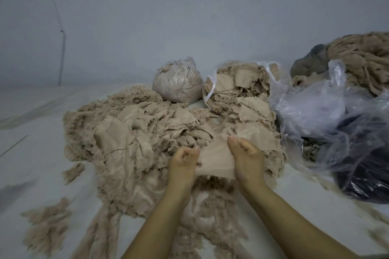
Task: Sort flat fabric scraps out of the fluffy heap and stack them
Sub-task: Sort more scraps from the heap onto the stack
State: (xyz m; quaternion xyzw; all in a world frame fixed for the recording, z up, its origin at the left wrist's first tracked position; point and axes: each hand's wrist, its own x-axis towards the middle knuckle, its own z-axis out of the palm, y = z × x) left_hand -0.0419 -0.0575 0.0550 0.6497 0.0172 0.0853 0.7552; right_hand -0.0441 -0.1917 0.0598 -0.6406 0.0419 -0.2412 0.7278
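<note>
A wide beige heap of fluffy fibre (88, 124) mixed with flat scraps covers the white floor in front of me. Both hands hold one flat beige scrap (216, 160) stretched between them above the heap's near edge. My left hand (185, 160) grips its left edge with curled fingers. My right hand (245, 153) pinches its right edge, thumb on top. Larger flat pieces (126, 139) lie on the heap to the left of my hands. More flat scraps (252, 109) spill from an open clear bag (212, 82) behind my right hand.
A tied clear bag of fluff (176, 84) stands at the back centre. On the right, crumpled clear plastic (328, 111) covers a dark bundle (362, 181), with thick beige yarn (362, 54) behind it. Loose fluff tufts (46, 227) lie at the front left. A pale wall (147, 17) rises behind.
</note>
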